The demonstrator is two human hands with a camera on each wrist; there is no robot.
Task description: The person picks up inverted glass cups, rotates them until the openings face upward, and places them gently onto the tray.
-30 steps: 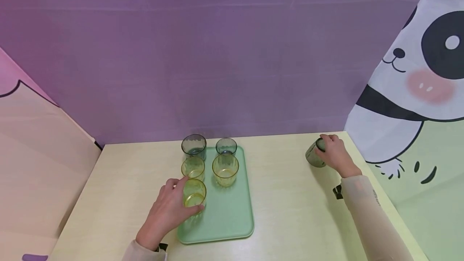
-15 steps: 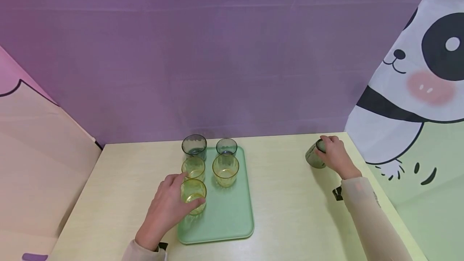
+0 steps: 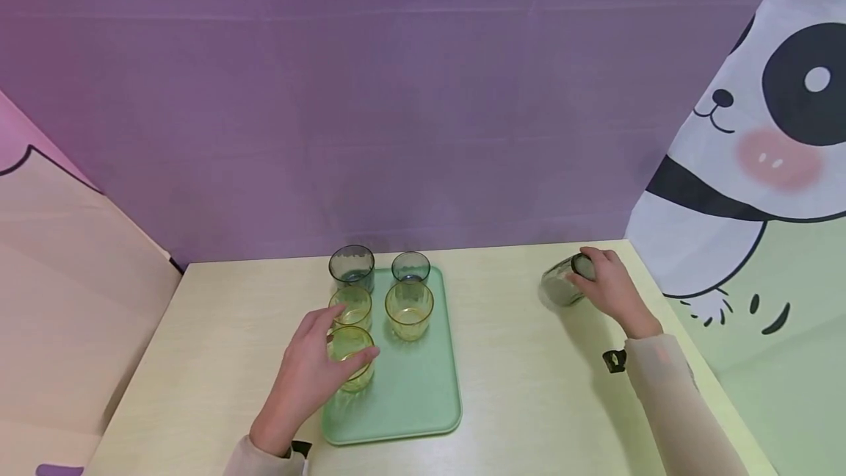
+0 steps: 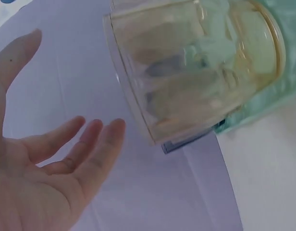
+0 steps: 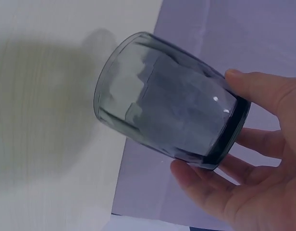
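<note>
My right hand (image 3: 615, 289) grips a smoky grey drinking glass (image 3: 559, 285) near its thick base, thumb on one side and fingers on the other. The glass is tilted, its wide rim facing the tabletop, as the right wrist view shows. On the left, my left hand (image 3: 304, 373) hovers with thumb and fingers spread around the rim of the front yellow glass (image 3: 358, 379). In the left wrist view the fingertips (image 4: 118, 126) are apart from this yellow glass (image 4: 186, 72), and the palm is bare. That glass stands upright on a green tray (image 3: 416, 406).
Two more yellow glasses, one at back left (image 3: 357, 302) and one at right (image 3: 410, 320), stand on the tray. Behind them are two grey glasses, a larger one (image 3: 352, 268) and a smaller one (image 3: 411, 268). A purple backdrop (image 3: 423, 131) rises behind the pale table (image 3: 509, 373).
The grey glass has tilted further and swung left in my right hand. My left hand's fingers have spread and drawn up from the front yellow glass.
</note>
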